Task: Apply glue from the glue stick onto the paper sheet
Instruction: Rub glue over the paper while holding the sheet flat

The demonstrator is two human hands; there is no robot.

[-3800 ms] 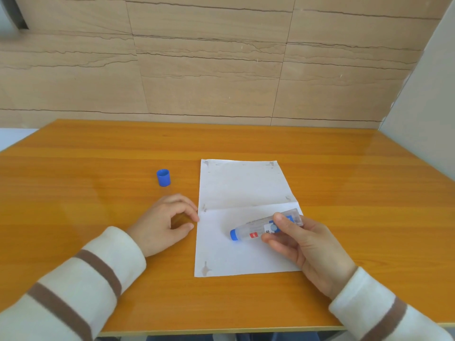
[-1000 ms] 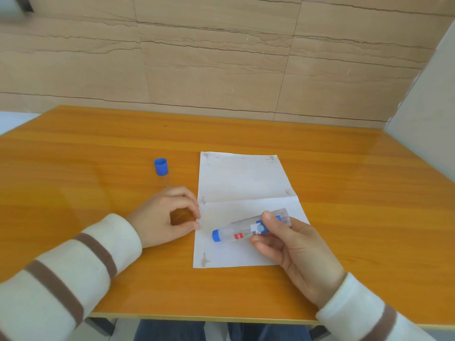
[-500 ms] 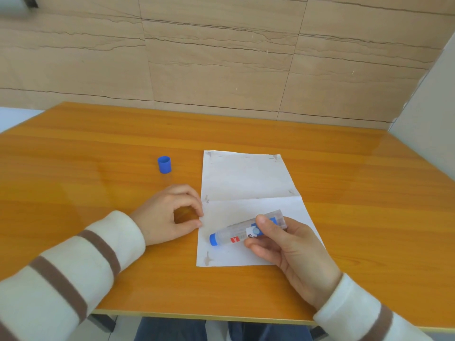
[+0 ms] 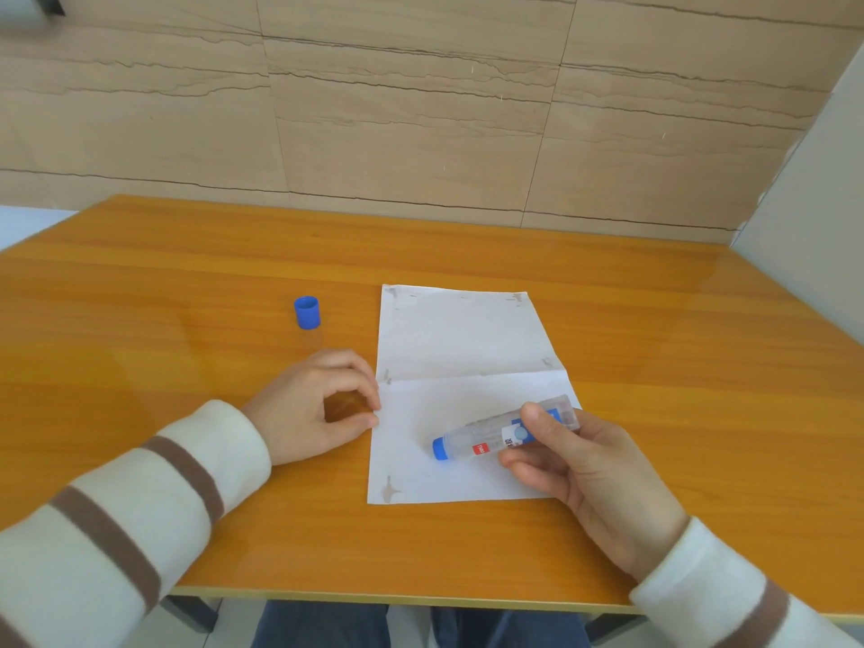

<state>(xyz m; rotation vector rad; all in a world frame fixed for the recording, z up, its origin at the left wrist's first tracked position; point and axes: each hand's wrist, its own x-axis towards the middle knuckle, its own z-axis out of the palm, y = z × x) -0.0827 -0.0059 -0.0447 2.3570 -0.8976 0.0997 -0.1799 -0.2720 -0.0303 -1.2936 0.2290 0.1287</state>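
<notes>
A white paper sheet (image 4: 449, 348), creased across its middle, lies flat on the orange table (image 4: 187, 282). My right hand (image 4: 579, 465) grips a clear glue stick (image 4: 481, 437) with a blue tip; the stick lies low and slanted, its tip pointing left over the sheet's near half. Whether the tip touches the paper I cannot tell. My left hand (image 4: 313, 409) rests on the table at the sheet's left edge, fingers curled, fingertips on that edge.
The glue stick's blue cap (image 4: 307, 312) stands upright on the table, left of the sheet and beyond my left hand. A tiled wall rises behind the table and a grey panel (image 4: 813, 254) stands at the right. The table's near edge runs just below my wrists.
Over the last second the glue stick's tip has slid right across the near half of the sheet, after a slide to the left. My left hand has stayed at the sheet's edge.
</notes>
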